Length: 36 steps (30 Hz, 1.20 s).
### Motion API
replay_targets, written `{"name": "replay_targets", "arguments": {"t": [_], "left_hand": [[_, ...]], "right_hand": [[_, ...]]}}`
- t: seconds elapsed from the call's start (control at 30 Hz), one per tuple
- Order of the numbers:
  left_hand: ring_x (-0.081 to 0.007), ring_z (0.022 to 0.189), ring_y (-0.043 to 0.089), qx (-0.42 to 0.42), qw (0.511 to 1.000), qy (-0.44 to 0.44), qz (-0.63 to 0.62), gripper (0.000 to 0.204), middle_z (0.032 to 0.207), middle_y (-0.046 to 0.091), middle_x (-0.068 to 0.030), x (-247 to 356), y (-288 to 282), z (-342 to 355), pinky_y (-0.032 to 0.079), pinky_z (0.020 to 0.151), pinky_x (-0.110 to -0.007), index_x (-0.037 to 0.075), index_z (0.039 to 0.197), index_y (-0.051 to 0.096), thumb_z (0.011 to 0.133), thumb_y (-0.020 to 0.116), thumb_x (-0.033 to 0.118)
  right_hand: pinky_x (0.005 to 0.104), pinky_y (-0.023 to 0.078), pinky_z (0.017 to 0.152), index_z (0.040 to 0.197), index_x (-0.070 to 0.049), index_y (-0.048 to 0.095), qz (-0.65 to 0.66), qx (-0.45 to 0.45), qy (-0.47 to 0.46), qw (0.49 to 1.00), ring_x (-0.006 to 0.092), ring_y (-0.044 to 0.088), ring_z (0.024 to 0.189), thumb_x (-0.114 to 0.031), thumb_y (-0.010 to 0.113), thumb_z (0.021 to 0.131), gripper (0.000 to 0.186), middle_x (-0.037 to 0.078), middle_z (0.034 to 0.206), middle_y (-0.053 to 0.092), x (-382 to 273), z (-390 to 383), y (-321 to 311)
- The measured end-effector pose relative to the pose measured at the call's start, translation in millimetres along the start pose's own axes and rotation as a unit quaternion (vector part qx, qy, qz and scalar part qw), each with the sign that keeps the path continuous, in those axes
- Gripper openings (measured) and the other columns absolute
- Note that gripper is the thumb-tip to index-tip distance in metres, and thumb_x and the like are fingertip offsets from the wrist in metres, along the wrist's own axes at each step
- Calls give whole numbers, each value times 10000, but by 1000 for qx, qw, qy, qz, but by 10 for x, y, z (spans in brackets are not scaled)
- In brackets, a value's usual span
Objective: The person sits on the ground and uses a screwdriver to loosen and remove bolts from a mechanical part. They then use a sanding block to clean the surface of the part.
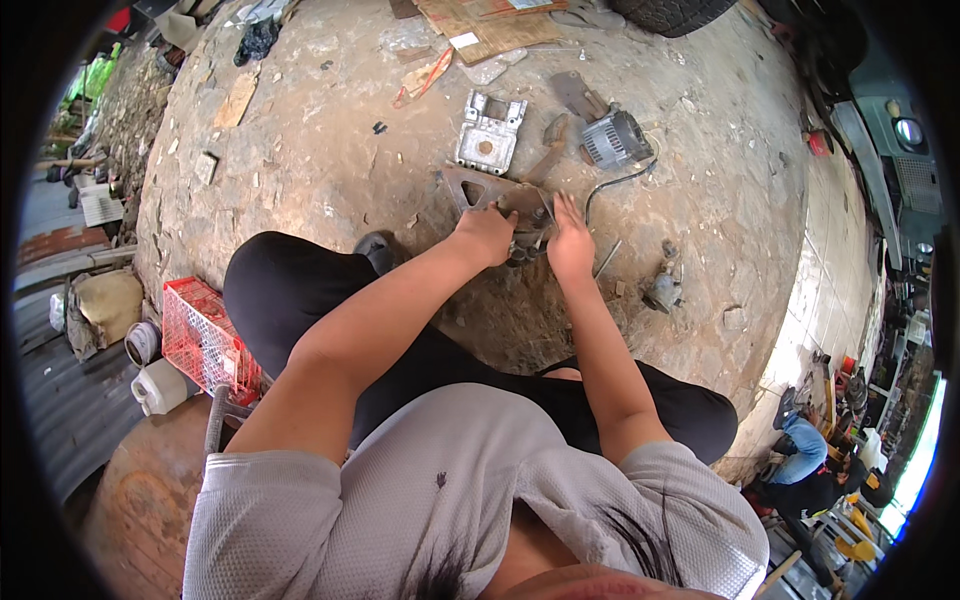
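A rusty metal bracket (515,200) with a triangular cutout rests on the ground in front of my crossed legs. My left hand (487,236) is closed round its near left part. My right hand (570,245) lies against its right side, fingers stretched out and fairly straight. Dark round metal pieces show at the bracket's near edge between my hands; their kind is unclear. Just beyond stands a silvery cast metal housing (490,135). A rusty bar-like piece (548,160) lies at the bracket's far right, beside a grey finned electric motor (618,140) with a black cable.
A thin rod (607,258) and a small greasy metal part (662,288) lie to the right. Wooden boards (490,28) and a tyre (672,12) are at the far side. A red crate (208,335) and white jug (160,387) stand left. Another person (803,455) is at lower right.
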<state>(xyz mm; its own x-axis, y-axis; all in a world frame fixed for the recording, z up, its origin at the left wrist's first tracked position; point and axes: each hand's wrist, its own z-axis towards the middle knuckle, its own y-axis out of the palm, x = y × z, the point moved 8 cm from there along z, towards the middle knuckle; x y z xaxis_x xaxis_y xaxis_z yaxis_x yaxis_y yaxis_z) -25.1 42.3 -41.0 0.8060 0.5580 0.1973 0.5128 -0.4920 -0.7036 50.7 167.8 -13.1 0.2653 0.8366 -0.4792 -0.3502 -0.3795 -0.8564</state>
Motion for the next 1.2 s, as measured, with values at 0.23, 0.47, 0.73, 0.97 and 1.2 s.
{"name": "replay_targets", "arguments": {"t": [0.23, 0.47, 0.73, 0.97, 1.2], "left_hand": [[-386, 1366, 602, 12, 1000, 5, -1, 879, 1692, 294, -292, 10, 5, 31, 531, 1082, -470, 181, 1683, 286, 963, 718, 440], [-381, 1380, 591, 23, 1000, 6, 5, 886, 1689, 304, -288, 36, 9, 39, 525, 1091, -468, 187, 1683, 286, 959, 724, 448], [-374, 1387, 587, 27, 1000, 8, 3, 889, 1679, 326, -287, 11, 3, 3, 518, 1098, -477, 190, 1683, 284, 956, 725, 452], [-375, 1367, 602, 16, 1000, 1, 7, 916, 1675, 332, -288, -11, 45, -15, 531, 1087, -467, 186, 1682, 284, 940, 740, 469], [-383, 1346, 617, 6, 1000, 5, 7, 917, 1676, 325, -291, 44, -79, -77, 531, 1088, -468, 184, 1680, 287, 937, 746, 465]], "right_hand": [[395, 478, 1163, 1453, -83, 620, -6, -38, 61, 997, 282, 512, 1463, 112, 513, 841, 652, 121, 1511, 604, 211, -172, 159], [403, 476, 1160, 1447, -57, 617, 9, -88, 36, 995, 275, 508, 1465, 121, 523, 834, 645, 114, 1532, 586, 36, -176, 182], [415, 445, 1198, 1492, -46, 572, -40, -38, -38, 998, 295, 508, 1467, 83, 528, 854, 652, 140, 1549, 570, -97, -109, 58], [413, 441, 1200, 1558, -54, 498, 29, -9, -29, 999, 316, 489, 1479, 82, 524, 867, 704, 164, 1598, 505, -61, 9, -64], [430, 439, 1199, 1494, -39, 560, 3, -30, 56, 998, 332, 474, 1484, 104, 529, 857, 654, 175, 1555, 548, 283, -105, 129]]}}
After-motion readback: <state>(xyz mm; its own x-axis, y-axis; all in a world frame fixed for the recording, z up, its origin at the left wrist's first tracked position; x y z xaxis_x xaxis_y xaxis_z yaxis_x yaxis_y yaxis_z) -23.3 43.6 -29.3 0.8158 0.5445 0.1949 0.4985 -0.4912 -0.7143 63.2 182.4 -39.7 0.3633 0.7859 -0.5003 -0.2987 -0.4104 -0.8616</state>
